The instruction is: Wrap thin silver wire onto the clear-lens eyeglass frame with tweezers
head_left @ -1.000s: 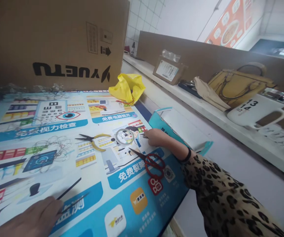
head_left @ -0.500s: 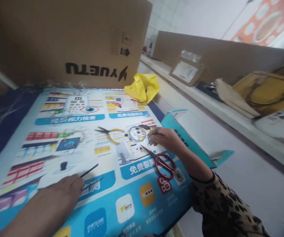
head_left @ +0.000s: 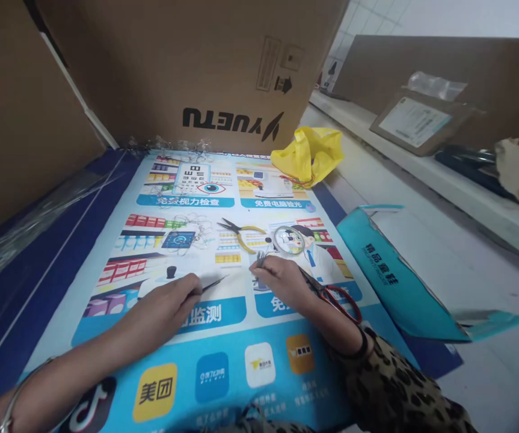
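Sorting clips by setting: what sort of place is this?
Probably a makeshift indoor work table: pliers and scissors lie on a printed poster, and a big carton stands behind. Shop or home, I can't tell.

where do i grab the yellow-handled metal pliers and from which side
Take the pliers by both curved yellow handles, probably from above and the near side: they spread rightward, the dark pointed tips face the far left, and a round clear dish sits just past the handles' right ends.
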The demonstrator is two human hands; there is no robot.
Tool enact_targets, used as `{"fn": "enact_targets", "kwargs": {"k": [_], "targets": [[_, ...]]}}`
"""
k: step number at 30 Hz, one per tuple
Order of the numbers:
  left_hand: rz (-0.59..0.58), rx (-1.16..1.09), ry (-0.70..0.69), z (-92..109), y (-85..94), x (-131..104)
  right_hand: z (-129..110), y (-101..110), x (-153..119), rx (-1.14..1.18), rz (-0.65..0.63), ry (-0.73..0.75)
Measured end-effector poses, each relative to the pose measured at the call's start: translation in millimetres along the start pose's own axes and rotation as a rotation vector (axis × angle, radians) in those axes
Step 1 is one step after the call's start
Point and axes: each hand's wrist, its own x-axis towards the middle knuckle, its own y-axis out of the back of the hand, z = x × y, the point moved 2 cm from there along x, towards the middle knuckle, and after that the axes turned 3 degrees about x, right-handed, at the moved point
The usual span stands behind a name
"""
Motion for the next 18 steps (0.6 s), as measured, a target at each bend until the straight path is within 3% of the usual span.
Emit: {"fn": "enact_targets", "kwargs": {"k": [4, 8, 18], "targets": [[0.051, -0.226, -0.040, -8.3, 0.7, 6.8, 0.7, -5.7, 2.1, -0.055, -0.011, -0.014], [0.074, -0.316, -0.045, -11.1, 1.9, 8.6, -1.3, -8.9, 1.4, -0.038, 0.004, -0.022], [0.132, -0.497, -0.037, -5.6, -1.9, 11.0, -7.8, -26.2, 4.7, 0.330, -0.022, -0.075]]}}
